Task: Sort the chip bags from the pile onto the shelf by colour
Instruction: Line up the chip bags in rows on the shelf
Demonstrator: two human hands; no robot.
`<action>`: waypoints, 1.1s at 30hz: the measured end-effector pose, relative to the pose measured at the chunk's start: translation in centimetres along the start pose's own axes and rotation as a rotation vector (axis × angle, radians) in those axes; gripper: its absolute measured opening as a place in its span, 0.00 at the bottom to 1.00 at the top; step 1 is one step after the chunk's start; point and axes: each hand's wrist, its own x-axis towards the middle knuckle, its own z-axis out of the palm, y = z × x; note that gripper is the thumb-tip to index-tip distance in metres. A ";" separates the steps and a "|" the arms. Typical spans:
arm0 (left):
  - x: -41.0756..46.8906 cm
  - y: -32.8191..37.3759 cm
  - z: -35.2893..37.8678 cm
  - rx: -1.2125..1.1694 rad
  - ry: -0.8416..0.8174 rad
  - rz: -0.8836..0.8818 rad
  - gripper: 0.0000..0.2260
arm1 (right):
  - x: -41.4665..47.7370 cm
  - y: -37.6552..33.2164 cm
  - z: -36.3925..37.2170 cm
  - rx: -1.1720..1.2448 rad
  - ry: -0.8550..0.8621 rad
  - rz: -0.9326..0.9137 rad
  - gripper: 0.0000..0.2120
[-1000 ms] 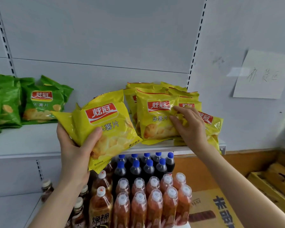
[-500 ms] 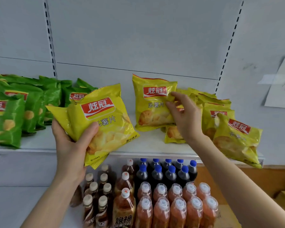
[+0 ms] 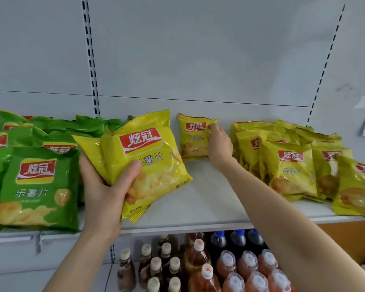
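Left fingers and thumb are wrapped round the lower left part of the front yellow bag [image 3: 143,161], thumb across its face, fingers behind it: firm grip. My left hand [image 3: 101,192] holds that bag tilted, top leaning right, in front of the shelf [image 3: 209,205], its lower corner hanging past the front lip. Right fingers are curled onto the upper right corner of the back yellow bag [image 3: 193,138]; I read that as a pinch, thumb hidden from me. The right hand [image 3: 218,148] sits against that bag's right edge, forearm reaching in over the shelf. The back yellow bag stands upright on the shelf, against the back panel [image 3: 198,60], apart from the others. To its right, past a narrow gap, is the yellow pile [image 3: 289,165]: several bags leaning and overlapping, the outermost one tipping over the front edge. The green bags [image 3: 38,186] fill the left stretch of the same shelf, the nearest one just beside my left hand. Below the shelf are bottles [image 3: 230,270]: dark ones with blue caps behind, reddish ones with pale caps in front.
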 end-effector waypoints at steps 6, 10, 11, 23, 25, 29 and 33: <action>0.8 -1.0 0.7 -0.021 -0.033 -0.007 0.38 | 1.4 0.8 2.4 -0.055 -0.082 0.085 0.18; 0.8 -1.5 1.7 -0.029 -0.053 -0.004 0.38 | 0.7 1.5 2.1 -0.081 -0.178 0.099 0.20; 0.7 -1.6 2.0 -0.026 -0.060 -0.007 0.38 | 0.5 1.4 1.7 -0.086 -0.208 0.084 0.21; -3.7 -3.2 8.5 -0.083 -0.103 -0.123 0.31 | -9.9 11.6 -16.2 0.189 0.227 0.062 0.11; -4.5 -3.5 9.8 -0.109 -0.123 -0.153 0.34 | -10.8 15.2 -18.0 0.095 0.274 0.202 0.13; -5.6 -4.2 11.4 -0.122 -0.183 -0.176 0.35 | -12.2 19.4 -20.3 -0.016 0.178 0.480 0.32; -6.2 -4.6 11.9 -0.129 -0.189 -0.178 0.34 | -12.4 22.1 -20.6 -0.050 0.019 0.669 0.37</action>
